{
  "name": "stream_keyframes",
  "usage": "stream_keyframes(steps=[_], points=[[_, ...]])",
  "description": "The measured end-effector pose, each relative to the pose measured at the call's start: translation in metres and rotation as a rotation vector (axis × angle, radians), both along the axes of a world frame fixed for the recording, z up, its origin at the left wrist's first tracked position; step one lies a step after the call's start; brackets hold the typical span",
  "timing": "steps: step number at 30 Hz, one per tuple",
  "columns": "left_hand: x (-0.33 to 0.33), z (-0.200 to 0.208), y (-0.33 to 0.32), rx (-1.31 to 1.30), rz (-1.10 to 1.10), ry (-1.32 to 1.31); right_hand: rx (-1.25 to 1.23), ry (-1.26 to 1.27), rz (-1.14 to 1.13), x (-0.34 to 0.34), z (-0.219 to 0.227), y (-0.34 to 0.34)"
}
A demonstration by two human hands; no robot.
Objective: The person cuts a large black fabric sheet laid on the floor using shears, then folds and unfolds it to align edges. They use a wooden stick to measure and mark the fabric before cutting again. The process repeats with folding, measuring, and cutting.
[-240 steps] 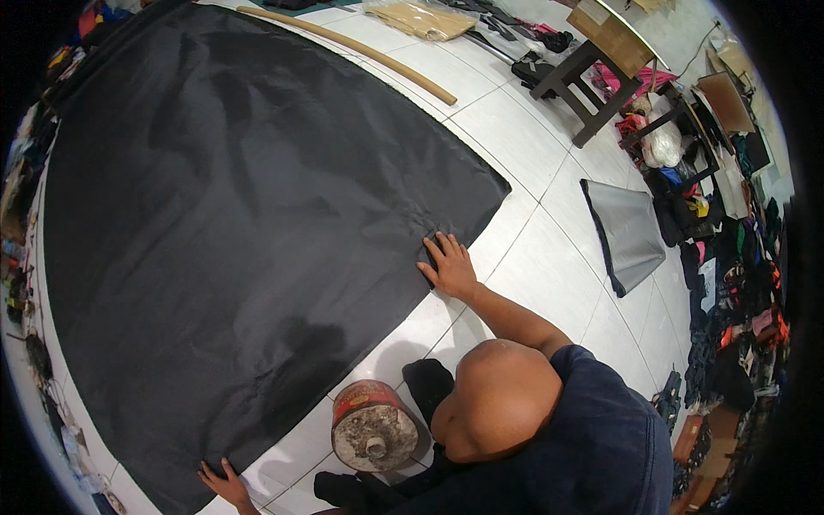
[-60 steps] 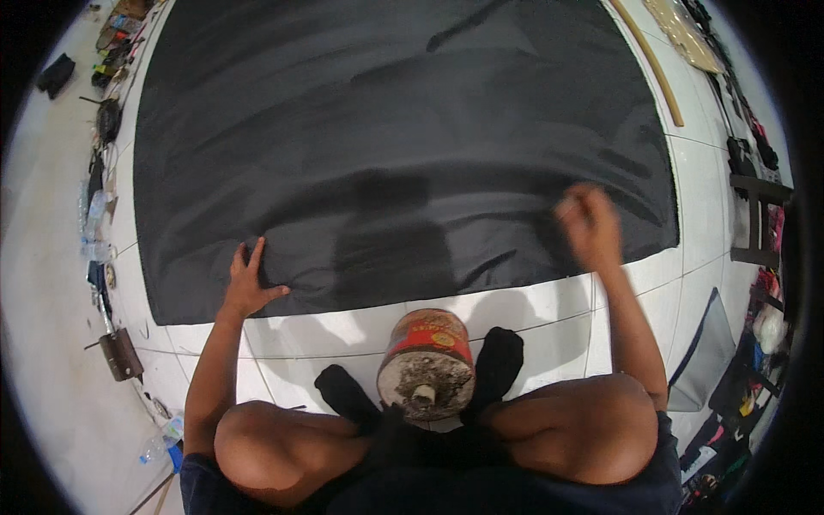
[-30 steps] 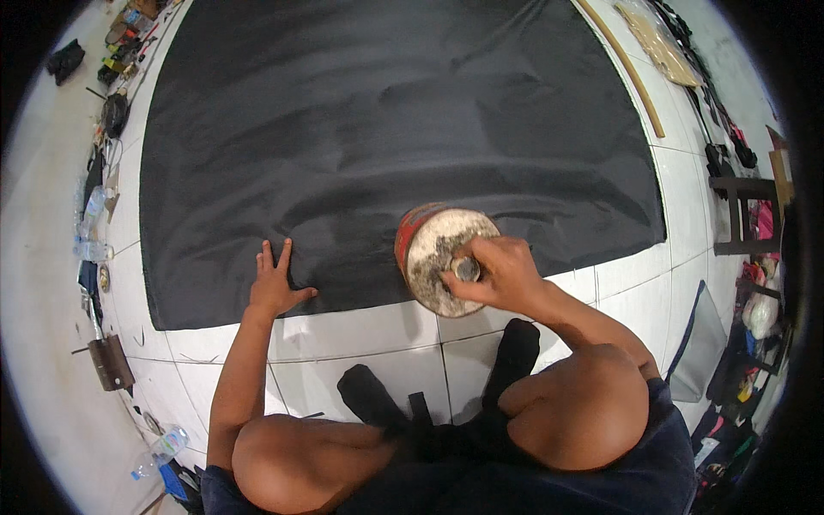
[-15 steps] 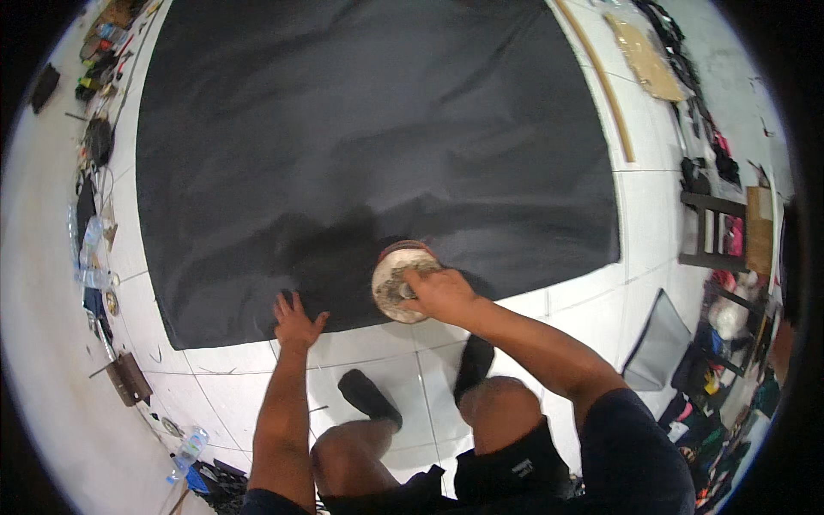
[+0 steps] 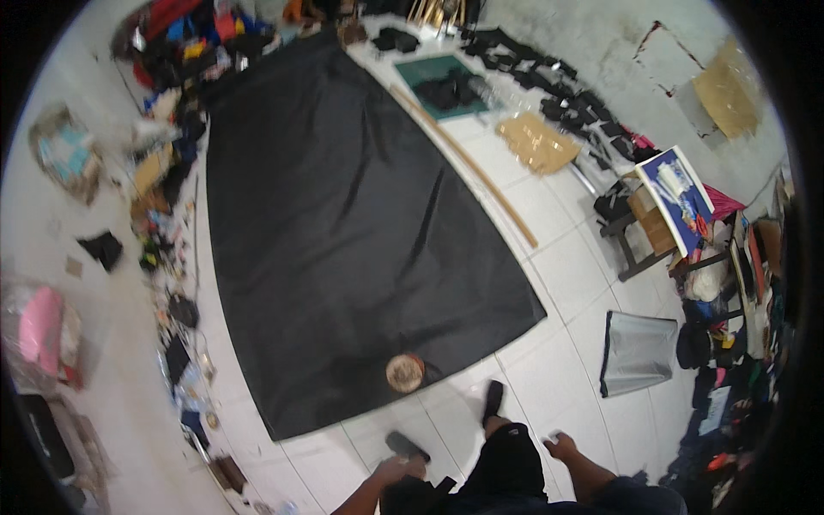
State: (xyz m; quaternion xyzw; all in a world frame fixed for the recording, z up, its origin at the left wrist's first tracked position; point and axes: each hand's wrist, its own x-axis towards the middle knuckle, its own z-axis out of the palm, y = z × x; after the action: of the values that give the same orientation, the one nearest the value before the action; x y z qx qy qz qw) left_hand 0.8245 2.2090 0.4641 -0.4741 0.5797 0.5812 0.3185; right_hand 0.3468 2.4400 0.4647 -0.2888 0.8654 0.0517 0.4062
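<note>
A large black sheet (image 5: 343, 249) with soft creases lies spread over the white tiled floor. On its near edge rests a round, thick disc-like thing (image 5: 404, 372), with a pale mottled top and a reddish rim; its kind I cannot make out. Neither hand touches it. My left hand (image 5: 396, 469) is by my left knee, short of the sheet, its fingers blurred. My right hand (image 5: 562, 446) hangs over the tiles to the right of my right leg, fingers partly bent and too smeared to read.
A long wooden strip (image 5: 468, 163) lies along the sheet's right side. Beyond it are a green mat (image 5: 442, 84) and a tan wrapped piece (image 5: 536, 143). A silver-grey panel (image 5: 639, 354) lies at right, near a low stool (image 5: 633, 249). Clutter lines both walls.
My right hand has let go of the round thing, which stays on the sheet. My left hand has lifted off the sheet. Both hands are drawn back, and the view has risen and turned.
</note>
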Motion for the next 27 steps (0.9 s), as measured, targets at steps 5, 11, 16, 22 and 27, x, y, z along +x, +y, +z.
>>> stream_keyframes(steps=[5,11,16,22,27], points=[[0.151,-0.005,-0.052,-0.47,-0.543,-0.221,-0.017,-0.024,-0.328,-0.051,0.035,0.067],[0.012,0.072,-0.086,-0.761,0.145,-0.348,-0.341,-0.277,-0.322,-0.174,-0.062,0.172],[-0.196,0.084,-0.083,-0.266,0.508,-0.163,-0.182,-0.038,-0.434,-0.29,0.014,0.033],[-0.352,0.078,-0.114,-0.195,0.521,0.058,-0.59,0.146,-0.167,-0.441,0.083,-0.153],[-0.361,0.042,-0.157,-0.235,0.545,-0.265,-0.461,-0.002,-0.029,-0.479,0.131,-0.328]])
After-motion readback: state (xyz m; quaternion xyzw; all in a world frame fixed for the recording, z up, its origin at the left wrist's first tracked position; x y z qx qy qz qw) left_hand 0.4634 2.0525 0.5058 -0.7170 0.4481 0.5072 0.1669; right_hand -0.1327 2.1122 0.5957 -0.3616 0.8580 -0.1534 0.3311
